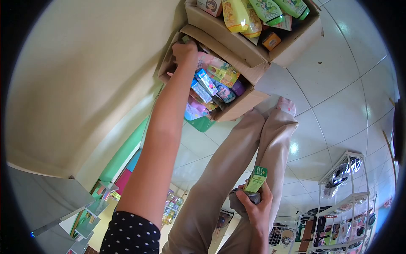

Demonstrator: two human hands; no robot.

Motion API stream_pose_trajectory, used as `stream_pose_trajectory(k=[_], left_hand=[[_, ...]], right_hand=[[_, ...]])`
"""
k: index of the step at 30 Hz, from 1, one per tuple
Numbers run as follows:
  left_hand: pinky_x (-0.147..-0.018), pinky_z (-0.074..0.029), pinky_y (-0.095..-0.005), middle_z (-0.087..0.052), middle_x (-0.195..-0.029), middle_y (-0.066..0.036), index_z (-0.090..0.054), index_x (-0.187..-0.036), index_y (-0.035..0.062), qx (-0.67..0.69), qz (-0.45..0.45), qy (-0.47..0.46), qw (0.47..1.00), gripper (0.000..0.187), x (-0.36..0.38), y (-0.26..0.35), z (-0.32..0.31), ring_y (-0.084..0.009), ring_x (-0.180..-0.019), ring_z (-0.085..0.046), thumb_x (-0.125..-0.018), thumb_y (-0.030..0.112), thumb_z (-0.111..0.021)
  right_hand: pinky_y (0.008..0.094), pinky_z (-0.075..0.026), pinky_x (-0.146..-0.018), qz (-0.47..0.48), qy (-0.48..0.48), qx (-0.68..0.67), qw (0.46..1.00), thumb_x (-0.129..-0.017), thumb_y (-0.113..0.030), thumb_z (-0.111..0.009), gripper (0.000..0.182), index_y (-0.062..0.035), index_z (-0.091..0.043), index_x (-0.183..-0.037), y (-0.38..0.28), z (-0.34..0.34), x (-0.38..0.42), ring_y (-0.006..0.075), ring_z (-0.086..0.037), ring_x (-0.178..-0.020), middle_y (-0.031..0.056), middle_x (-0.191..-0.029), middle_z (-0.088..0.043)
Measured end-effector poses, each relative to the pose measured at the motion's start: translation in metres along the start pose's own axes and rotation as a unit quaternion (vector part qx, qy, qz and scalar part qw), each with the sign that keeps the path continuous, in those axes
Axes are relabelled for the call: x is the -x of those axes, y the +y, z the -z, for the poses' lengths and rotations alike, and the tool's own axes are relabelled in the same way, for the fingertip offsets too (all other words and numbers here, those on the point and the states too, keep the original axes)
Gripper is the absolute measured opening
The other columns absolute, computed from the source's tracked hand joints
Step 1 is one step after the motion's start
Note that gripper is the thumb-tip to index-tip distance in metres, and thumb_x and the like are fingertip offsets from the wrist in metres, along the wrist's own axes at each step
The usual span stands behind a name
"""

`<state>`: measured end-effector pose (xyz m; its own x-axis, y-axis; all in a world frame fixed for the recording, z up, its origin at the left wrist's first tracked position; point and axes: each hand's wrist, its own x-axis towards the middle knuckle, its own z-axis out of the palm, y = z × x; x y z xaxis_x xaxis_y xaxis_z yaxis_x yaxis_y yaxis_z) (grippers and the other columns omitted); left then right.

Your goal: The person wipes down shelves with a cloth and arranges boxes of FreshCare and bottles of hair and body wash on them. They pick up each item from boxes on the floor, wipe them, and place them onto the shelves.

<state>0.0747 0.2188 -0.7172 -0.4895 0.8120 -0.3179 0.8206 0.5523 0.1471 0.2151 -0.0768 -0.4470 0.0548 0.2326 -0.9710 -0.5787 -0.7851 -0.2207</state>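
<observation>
My left hand (185, 51) reaches down into the far left corner of an open cardboard box (241, 106). Its fingers are curled beside a small greenish thing, and what they hold, if anything, is hidden. Around it in the box lie two blue-and-white small cartons (206, 82), a yellow-green pack (224, 73), a blue bottle (225, 93) and a purple item (238, 88). Over my lap, my right hand (258, 207) is closed around a small green carton (256, 180), its printed end pointing up. A dark grey bundle (244, 201) sits against the carton in the same hand.
A second cardboard box (292, 46) stands behind the first, holding yellow bottles (235, 16), green bottles (266, 12) and an orange carton (271, 41). A beige wall (93, 63) rises at left. White wire racks (344, 199) with goods stand at right on the tiled floor (334, 97).
</observation>
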Motion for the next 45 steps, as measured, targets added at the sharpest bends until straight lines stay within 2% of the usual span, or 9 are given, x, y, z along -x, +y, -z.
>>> stream_pose_trajectory(k=[5,9,17,21,29,37,41,43,45], left_hand=[[-0.057,-0.045,-0.0342,-0.054,-0.073,-0.012,-0.044,-0.072,0.0007,0.351,0.003,0.01,0.936,0.027,0.056,-0.016,0.071,-0.0212,-0.071,-0.054,-0.064,0.019,-0.061],[-0.078,-0.042,-0.0358,-0.049,-0.095,-0.013,-0.043,-0.085,0.0027,0.596,0.036,-0.117,0.794,0.019,0.109,-0.041,0.158,-0.0271,-0.091,-0.05,-0.072,0.013,-0.052],[-0.082,-0.039,-0.043,-0.049,-0.098,-0.016,-0.045,-0.096,0.0033,0.731,0.002,-0.388,0.561,0.037,0.227,0.011,0.318,-0.0355,-0.096,-0.046,-0.066,0.026,-0.05],[-0.071,-0.047,-0.0376,-0.035,-0.078,-0.007,-0.039,-0.088,-0.0032,0.743,0.043,-0.496,0.448,0.036,0.272,0.043,0.376,-0.0208,-0.068,-0.049,-0.064,0.02,-0.052],[-0.039,-0.034,-0.0251,-0.038,-0.064,-0.003,-0.035,-0.085,0.0096,0.519,-0.044,-0.57,0.635,0.027,0.344,0.08,0.486,-0.0099,-0.036,-0.035,-0.063,0.009,-0.05],[-0.065,-0.041,-0.0208,-0.054,-0.087,-0.002,-0.047,-0.101,0.0009,0.424,-0.241,-0.578,0.655,0.044,0.383,0.06,0.595,-0.0071,-0.079,-0.049,-0.068,0.025,-0.064],[-0.067,-0.044,-0.0238,-0.057,-0.082,-0.004,-0.051,-0.094,0.0012,0.503,-0.238,-0.396,0.731,0.037,0.414,0.069,0.644,-0.0108,-0.077,-0.053,-0.064,0.016,-0.067],[-0.068,-0.044,-0.025,-0.057,-0.081,-0.005,-0.053,-0.084,0.0018,0.447,-0.349,-0.133,0.813,0.03,0.403,0.059,0.628,-0.0111,-0.078,-0.053,-0.061,0.014,-0.069],[-0.057,-0.038,-0.022,-0.05,-0.073,0.0,-0.051,-0.083,0.005,0.4,-0.514,0.164,0.741,0.014,0.413,0.057,0.628,-0.0082,-0.064,-0.043,-0.073,0.012,-0.057]], right_hand=[[0.0228,-0.042,-0.061,0.023,0.005,-0.024,0.999,-0.064,-0.006,-0.062,0.022,0.0004,-0.05,-0.081,0.001,0.008,0.005,0.0109,-0.053,-0.066,0.006,-0.071,-0.057],[0.0225,-0.042,-0.062,0.058,0.023,-0.044,0.997,-0.065,-0.006,-0.062,0.021,0.0003,-0.05,-0.081,0.007,0.008,0.02,0.0106,-0.052,-0.067,0.0059,-0.074,-0.057],[0.0255,-0.043,-0.065,0.082,-0.08,-0.159,0.981,-0.067,-0.008,-0.063,0.049,-0.002,-0.032,-0.104,-0.026,0.011,0.099,0.014,-0.054,-0.073,0.0104,-0.081,-0.055],[0.0264,-0.042,-0.069,0.16,-0.153,-0.205,0.953,-0.067,-0.007,-0.063,0.05,-0.0023,-0.032,-0.106,-0.06,0.013,0.152,0.0159,-0.054,-0.077,0.0105,-0.085,-0.054],[0.0353,-0.047,-0.063,0.184,-0.346,-0.299,0.87,-0.061,-0.017,-0.065,0.062,-0.0001,-0.032,-0.11,-0.112,0.017,0.264,0.0279,-0.057,-0.07,0.0147,-0.081,-0.053],[0.0288,-0.046,-0.065,0.204,-0.458,-0.123,0.856,-0.066,-0.016,-0.061,0.044,-0.0011,-0.043,-0.104,-0.143,-0.007,0.361,0.0196,-0.056,-0.074,0.0093,-0.085,-0.055],[0.0261,-0.042,-0.073,0.328,-0.231,-0.1,0.911,-0.074,-0.017,-0.054,0.038,0.0016,-0.044,-0.104,-0.163,-0.019,0.391,0.0147,-0.053,-0.079,0.0084,-0.091,-0.054],[0.0288,-0.041,-0.075,0.549,-0.178,0.005,0.816,-0.075,-0.016,-0.054,0.039,0.0019,-0.042,-0.107,-0.183,-0.033,0.397,0.0187,-0.053,-0.083,0.0112,-0.091,-0.054],[0.021,-0.039,-0.056,0.595,-0.161,-0.053,0.786,-0.081,-0.021,-0.046,0.023,0.0001,-0.053,-0.085,-0.2,-0.054,0.484,0.0107,-0.049,-0.064,0.0038,-0.077,-0.053]])
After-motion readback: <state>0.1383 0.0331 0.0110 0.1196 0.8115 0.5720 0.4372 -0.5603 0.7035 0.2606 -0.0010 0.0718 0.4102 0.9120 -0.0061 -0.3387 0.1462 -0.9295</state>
